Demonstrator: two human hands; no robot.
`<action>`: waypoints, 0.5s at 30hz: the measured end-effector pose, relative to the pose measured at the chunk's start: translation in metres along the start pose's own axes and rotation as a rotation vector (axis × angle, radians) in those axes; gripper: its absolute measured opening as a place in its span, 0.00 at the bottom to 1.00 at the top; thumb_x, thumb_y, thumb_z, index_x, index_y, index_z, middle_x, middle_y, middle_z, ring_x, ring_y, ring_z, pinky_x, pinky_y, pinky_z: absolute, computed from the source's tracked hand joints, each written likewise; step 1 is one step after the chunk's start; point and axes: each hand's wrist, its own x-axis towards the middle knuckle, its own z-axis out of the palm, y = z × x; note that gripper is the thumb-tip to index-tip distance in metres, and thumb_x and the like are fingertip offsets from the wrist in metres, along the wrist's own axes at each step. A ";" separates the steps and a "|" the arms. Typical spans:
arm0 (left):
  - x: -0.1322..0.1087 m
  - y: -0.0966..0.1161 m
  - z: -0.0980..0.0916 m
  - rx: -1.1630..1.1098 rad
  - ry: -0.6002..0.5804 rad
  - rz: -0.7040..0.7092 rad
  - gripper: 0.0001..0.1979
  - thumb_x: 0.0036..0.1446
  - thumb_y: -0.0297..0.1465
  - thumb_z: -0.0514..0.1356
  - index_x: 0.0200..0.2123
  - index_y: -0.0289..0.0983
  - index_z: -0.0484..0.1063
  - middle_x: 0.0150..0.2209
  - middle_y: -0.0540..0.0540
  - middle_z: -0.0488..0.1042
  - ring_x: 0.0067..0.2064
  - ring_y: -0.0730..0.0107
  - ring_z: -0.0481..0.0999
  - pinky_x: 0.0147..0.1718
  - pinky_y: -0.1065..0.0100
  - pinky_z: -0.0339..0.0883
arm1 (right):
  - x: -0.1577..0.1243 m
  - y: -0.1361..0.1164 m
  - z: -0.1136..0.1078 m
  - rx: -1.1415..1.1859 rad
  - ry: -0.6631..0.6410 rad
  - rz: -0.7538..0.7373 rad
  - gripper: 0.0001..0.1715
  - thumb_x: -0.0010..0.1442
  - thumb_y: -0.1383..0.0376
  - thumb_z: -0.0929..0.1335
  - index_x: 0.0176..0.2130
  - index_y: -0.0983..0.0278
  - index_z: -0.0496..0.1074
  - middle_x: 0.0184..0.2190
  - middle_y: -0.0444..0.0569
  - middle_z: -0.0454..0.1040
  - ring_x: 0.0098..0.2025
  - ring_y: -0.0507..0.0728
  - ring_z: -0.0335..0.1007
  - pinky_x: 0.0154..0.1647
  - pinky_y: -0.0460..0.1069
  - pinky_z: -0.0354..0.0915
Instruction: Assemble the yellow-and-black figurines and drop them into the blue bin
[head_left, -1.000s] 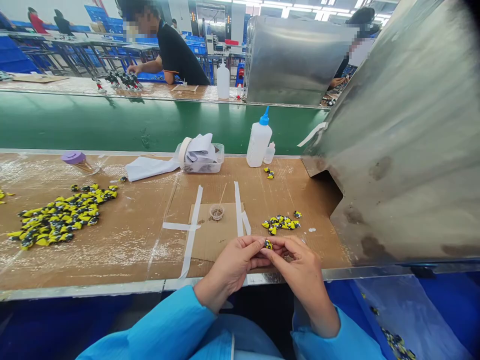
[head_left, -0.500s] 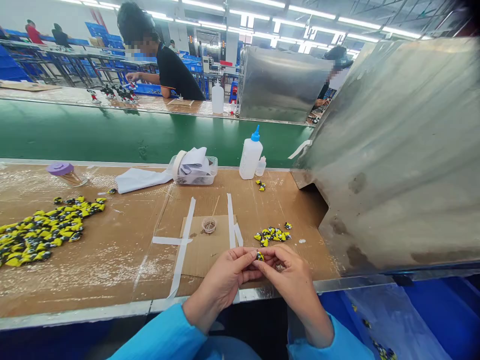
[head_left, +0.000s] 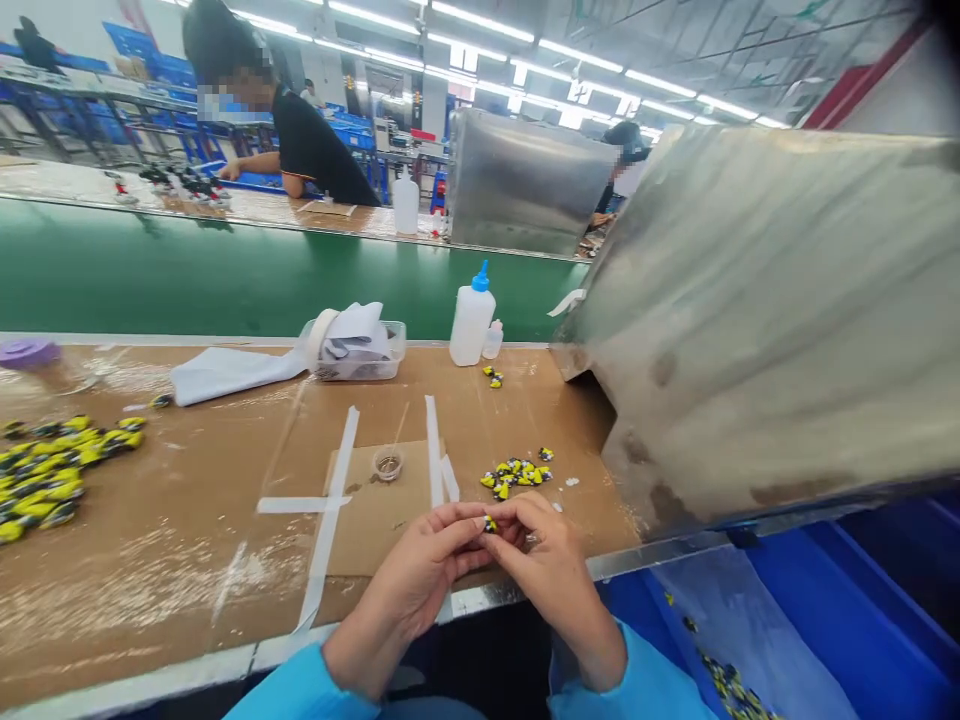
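Observation:
Between the fingertips of both hands is a small yellow-and-black piece [head_left: 490, 524], mostly covered by the fingers. My left hand [head_left: 435, 555] pinches it from the left, and my right hand [head_left: 544, 555] grips it from the right; both are closed. Just beyond them lies a small pile of similar yellow-and-black pieces [head_left: 517, 475] on the brown table covering. Left of the hands, a small clear cup [head_left: 388, 463] with brownish contents and a thin stick in it rests on a cardboard sheet [head_left: 367, 535].
A large metal hood [head_left: 780, 320] stands at the right. A white bottle with blue tip [head_left: 471, 325], a small bottle [head_left: 493, 340] and a plastic box with cloth [head_left: 360, 360] line the back. A bigger heap of pieces [head_left: 45, 475] lies left. Blue bins [head_left: 810, 620] sit lower right.
The view has turned somewhat to the right, so the table's things appear shifted left. Both hands still hold the small piece together, with little change in grip.

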 end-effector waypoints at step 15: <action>0.000 0.001 -0.005 0.140 0.156 0.052 0.19 0.43 0.35 0.69 0.37 0.33 0.71 0.34 0.43 0.77 0.33 0.71 0.76 0.32 0.72 0.70 | 0.121 0.037 -0.027 -0.393 -0.047 0.111 0.08 0.46 0.65 0.73 0.31 0.63 0.73 0.24 0.42 0.73 0.28 0.51 0.68 0.29 0.45 0.60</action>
